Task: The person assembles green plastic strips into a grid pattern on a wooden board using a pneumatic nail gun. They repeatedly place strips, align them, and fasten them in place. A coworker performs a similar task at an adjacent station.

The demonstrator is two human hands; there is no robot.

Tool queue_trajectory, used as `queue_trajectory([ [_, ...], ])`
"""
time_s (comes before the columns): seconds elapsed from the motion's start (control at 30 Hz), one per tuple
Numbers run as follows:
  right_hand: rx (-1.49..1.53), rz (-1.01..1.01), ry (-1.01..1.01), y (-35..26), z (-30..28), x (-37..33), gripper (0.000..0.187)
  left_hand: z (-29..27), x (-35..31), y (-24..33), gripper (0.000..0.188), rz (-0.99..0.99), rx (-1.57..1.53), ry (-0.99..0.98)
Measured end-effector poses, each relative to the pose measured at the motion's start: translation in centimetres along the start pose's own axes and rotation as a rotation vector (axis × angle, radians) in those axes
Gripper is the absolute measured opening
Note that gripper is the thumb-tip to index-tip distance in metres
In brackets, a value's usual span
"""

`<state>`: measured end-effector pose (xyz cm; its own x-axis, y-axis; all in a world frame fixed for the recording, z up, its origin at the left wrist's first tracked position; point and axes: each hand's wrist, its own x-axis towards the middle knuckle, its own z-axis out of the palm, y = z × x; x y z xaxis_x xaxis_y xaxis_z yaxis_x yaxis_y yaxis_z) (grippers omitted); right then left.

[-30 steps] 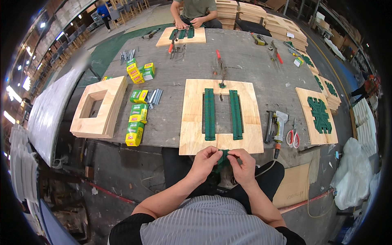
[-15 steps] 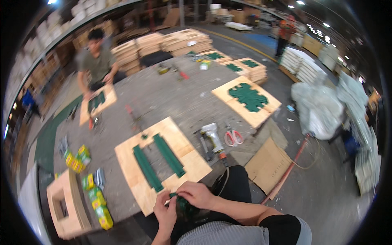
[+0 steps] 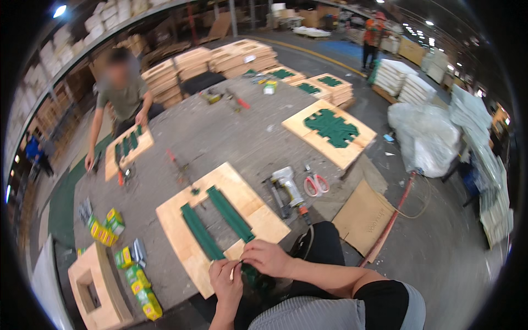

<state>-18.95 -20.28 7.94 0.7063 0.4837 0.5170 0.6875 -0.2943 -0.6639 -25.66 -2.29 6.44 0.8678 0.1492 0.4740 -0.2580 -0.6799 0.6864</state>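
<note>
At the near edge of the table, my left hand (image 3: 226, 279) and my right hand (image 3: 268, 258) meet with fingertips pinched together on green webbing (image 3: 259, 279), part of which hangs dark below my right hand. The exact spot they grip is mostly hidden by the fingers. Just beyond lies a pale wooden frame (image 3: 258, 208) with a large rectangular opening. Two green webbing straps (image 3: 230, 213) run lengthwise across that opening, side by side with a gap between them. My right hand is close to the near end of the right strap.
A nail gun (image 3: 288, 186) with a hose and red-handled scissors (image 3: 316, 185) lie right of the frame. Yellow-green boxes (image 3: 144, 294) and stacked frames (image 3: 104, 289) stand left. A webbed frame (image 3: 331, 129) sits far right. Across the table, a co-worker (image 3: 124, 91) handles another frame.
My hands stay pinched together on the webbing, with small finger shifts. The co-worker's one hand has moved off the frame toward the table's left edge. The whole view has shifted slightly.
</note>
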Motion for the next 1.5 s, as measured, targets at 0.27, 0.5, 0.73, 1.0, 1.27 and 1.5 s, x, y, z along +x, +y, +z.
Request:
queue_trajectory([
  [0.27, -0.038, 0.051, -0.062, 1.3, 0.7, 2.4, 0.011, -0.7, 3.0, -0.8, 0.01, 0.043, 0.012, -0.029],
  [0.5, -0.04, 0.073, -0.149, 4.8, 4.2, 9.9, 0.006, -0.7, 7.7, -5.0, 0.015, -0.2, -0.028, 0.01],
  [0.73, -0.204, 0.311, -0.253, 13.2, 9.5, 20.7, 0.009, 1.2, 10.7, -9.0, 0.035, -0.274, 0.105, 0.076],
  [1.0, -0.368, 0.409, -0.256, 17.8, 13.2, 24.8, 0.01, 2.8, 11.1, -12.9, 0.042, -0.159, 0.289, -0.022],
  [1.27, -0.305, 0.413, -0.132, 18.4, 14.4, 24.4, 0.012, 3.8, 15.3, -16.3, 0.052, -0.034, 0.51, -0.161],
  [1.5, -0.266, 0.526, -0.197, 18.6, 13.2, 24.9, 0.017, 5.0, 16.2, -16.7, 0.056, -0.03, 0.616, -0.238],
])
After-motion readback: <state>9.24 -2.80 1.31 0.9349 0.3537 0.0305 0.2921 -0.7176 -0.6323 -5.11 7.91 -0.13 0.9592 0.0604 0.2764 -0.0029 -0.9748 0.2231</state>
